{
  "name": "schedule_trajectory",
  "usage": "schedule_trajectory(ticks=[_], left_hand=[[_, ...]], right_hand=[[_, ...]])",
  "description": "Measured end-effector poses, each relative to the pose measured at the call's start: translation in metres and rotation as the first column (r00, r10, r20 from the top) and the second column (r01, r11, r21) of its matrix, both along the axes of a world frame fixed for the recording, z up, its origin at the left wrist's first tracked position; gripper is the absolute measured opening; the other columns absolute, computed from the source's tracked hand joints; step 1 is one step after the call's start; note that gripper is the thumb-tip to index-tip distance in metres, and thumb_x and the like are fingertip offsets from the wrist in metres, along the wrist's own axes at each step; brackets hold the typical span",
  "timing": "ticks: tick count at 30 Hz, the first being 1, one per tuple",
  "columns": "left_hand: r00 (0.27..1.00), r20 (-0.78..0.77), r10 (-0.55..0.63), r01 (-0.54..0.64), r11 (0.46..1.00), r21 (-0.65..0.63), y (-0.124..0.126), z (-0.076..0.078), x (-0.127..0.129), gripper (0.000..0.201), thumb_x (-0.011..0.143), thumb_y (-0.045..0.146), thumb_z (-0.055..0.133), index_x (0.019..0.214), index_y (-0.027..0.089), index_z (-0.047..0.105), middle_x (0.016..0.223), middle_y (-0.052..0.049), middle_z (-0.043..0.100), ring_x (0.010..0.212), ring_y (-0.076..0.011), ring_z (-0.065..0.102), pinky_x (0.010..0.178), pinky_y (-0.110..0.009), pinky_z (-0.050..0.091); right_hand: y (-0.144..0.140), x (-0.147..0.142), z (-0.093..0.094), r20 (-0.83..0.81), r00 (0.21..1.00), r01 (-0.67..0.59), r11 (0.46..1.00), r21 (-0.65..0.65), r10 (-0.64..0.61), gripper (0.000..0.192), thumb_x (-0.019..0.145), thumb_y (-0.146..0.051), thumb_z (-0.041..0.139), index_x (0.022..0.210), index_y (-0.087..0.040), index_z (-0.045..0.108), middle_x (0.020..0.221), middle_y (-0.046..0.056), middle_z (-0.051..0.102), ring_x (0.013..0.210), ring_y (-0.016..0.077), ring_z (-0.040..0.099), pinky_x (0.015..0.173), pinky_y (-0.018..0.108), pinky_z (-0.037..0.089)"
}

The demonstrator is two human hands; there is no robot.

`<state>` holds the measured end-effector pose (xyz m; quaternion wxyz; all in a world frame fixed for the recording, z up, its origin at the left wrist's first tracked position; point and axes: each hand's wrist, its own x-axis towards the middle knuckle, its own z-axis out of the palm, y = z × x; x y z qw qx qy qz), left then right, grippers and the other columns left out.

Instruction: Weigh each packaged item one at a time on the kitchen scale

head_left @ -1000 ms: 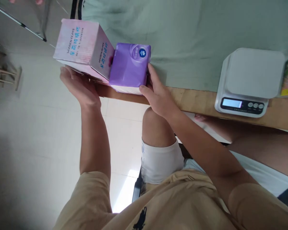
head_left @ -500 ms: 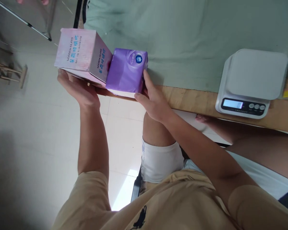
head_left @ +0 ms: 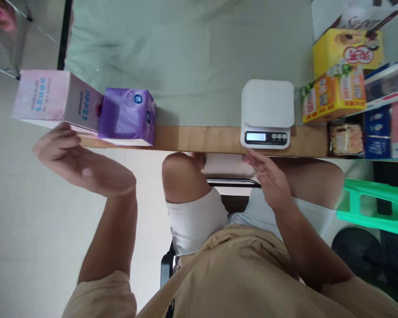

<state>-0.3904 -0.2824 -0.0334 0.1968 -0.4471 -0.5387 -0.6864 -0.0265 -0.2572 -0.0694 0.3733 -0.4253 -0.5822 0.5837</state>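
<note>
You are seated at a plain indoor packing or weighing station: a wooden-edged table (head_left: pixel 199 139) under a pale green cloth (head_left: pixel 192 57), over a white tiled floor (head_left: pixel 26 229). A small white digital kitchen scale (head_left: pixel 267 113) sits at its near edge, with stacked colourful cardboard grocery boxes (head_left: pixel 343 75) at the right end and a green plastic stool (head_left: pixel 374 205) beside it.

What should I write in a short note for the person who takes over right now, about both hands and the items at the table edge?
Left hand: open, empty, just below the pink tissue box, which overhangs the table's left end.
Right hand: open, empty, just below the white kitchen scale; contact cannot be told.
Purple tissue pack: at the wooden table edge, against the pink box.
Done: both tissue items set down side by side, nothing held.
Left: scale platform bare; yellow snack boxes piled at the right.
</note>
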Motion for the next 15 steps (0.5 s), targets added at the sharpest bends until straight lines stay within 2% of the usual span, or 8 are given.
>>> schedule_trajectory(ticks=[2, 4, 5, 6, 8, 10, 13, 15], left_hand=[[0.994, -0.074, -0.082, 0.086, 0.995, 0.050, 0.015, -0.009, 0.025, 0.045, 0.094, 0.070, 0.053, 0.096, 0.028, 0.066, 0.096, -0.002, 0.058, 0.105, -0.0279, 0.065, 0.104, -0.065, 0.050], [0.979, -0.087, -0.186, 0.194, 0.977, 0.088, 0.029, -0.014, 0.061, 0.042, 0.096, 0.063, 0.051, 0.104, 0.027, 0.069, 0.099, -0.004, 0.058, 0.107, -0.0272, 0.064, 0.108, -0.061, 0.050], [0.962, -0.070, -0.263, 0.266, 0.963, 0.044, 0.034, -0.015, 0.082, 0.043, 0.096, 0.063, 0.049, 0.108, 0.026, 0.069, 0.103, -0.005, 0.057, 0.111, -0.0272, 0.063, 0.111, -0.059, 0.050], [0.933, -0.053, -0.357, 0.354, 0.933, -0.059, 0.040, -0.015, 0.105, 0.046, 0.095, 0.064, 0.050, 0.112, 0.026, 0.068, 0.107, -0.006, 0.058, 0.115, -0.0278, 0.062, 0.114, -0.056, 0.049], [0.870, 0.020, -0.492, 0.478, 0.833, -0.281, 0.050, -0.016, 0.151, 0.048, 0.097, 0.063, 0.047, 0.120, 0.025, 0.064, 0.118, -0.009, 0.059, 0.123, -0.0291, 0.061, 0.117, -0.055, 0.048], [0.805, 0.054, -0.591, 0.555, 0.719, -0.419, 0.064, -0.017, 0.193, 0.047, 0.100, 0.060, 0.044, 0.126, 0.023, 0.060, 0.127, -0.012, 0.060, 0.127, -0.0297, 0.060, 0.115, -0.053, 0.050], [0.704, 0.199, -0.682, 0.669, 0.541, -0.510, 0.096, -0.018, 0.248, 0.051, 0.104, 0.061, 0.040, 0.134, 0.023, 0.054, 0.138, -0.016, 0.058, 0.136, -0.0288, 0.057, 0.120, -0.050, 0.047], [0.641, 0.365, -0.675, 0.742, 0.422, -0.521, 0.120, -0.019, 0.278, 0.056, 0.103, 0.066, 0.040, 0.137, 0.022, 0.051, 0.145, -0.017, 0.055, 0.143, -0.0283, 0.053, 0.126, -0.048, 0.042]], right_hand=[[0.004, 0.037, 0.001, 0.028, 0.979, 0.200, 0.979, 0.037, -0.201, 0.044, 0.096, -0.045, 0.068, 0.136, -0.028, 0.068, 0.144, 0.011, 0.071, 0.135, 0.0277, 0.069, 0.128, 0.061, 0.045], [0.015, 0.065, 0.002, 0.020, 0.921, 0.384, 0.918, 0.099, -0.388, 0.041, 0.093, -0.045, 0.069, 0.130, -0.027, 0.070, 0.139, 0.011, 0.073, 0.133, 0.0282, 0.070, 0.127, 0.063, 0.044], [0.022, 0.075, 0.003, 0.012, 0.885, 0.461, 0.878, 0.132, -0.466, 0.040, 0.092, -0.046, 0.069, 0.128, -0.028, 0.070, 0.139, 0.010, 0.072, 0.136, 0.0279, 0.068, 0.128, 0.062, 0.043], [0.031, 0.083, 0.003, 0.001, 0.849, 0.521, 0.838, 0.162, -0.528, 0.039, 0.092, -0.046, 0.068, 0.127, -0.029, 0.070, 0.141, 0.009, 0.070, 0.139, 0.0274, 0.066, 0.130, 0.061, 0.041], [0.053, 0.091, 0.005, -0.025, 0.796, 0.597, 0.778, 0.195, -0.604, 0.040, 0.091, -0.045, 0.065, 0.129, -0.031, 0.067, 0.146, 0.007, 0.066, 0.146, 0.0260, 0.061, 0.133, 0.057, 0.039], [0.077, 0.090, 0.007, -0.049, 0.765, 0.638, 0.746, 0.191, -0.642, 0.046, 0.090, -0.041, 0.063, 0.134, -0.030, 0.062, 0.153, 0.008, 0.059, 0.152, 0.0249, 0.054, 0.136, 0.054, 0.035], [0.110, 0.082, 0.009, -0.092, 0.746, 0.664, 0.725, 0.184, -0.660, 0.058, 0.084, -0.036, 0.061, 0.141, -0.026, 0.052, 0.162, 0.009, 0.049, 0.162, 0.0242, 0.040, 0.139, 0.054, 0.026], [0.124, 0.079, 0.009, -0.125, 0.755, 0.654, 0.727, 0.209, -0.644, 0.061, 0.084, -0.035, 0.060, 0.143, -0.028, 0.047, 0.165, 0.007, 0.046, 0.166, 0.0238, 0.032, 0.141, 0.055, 0.021]])
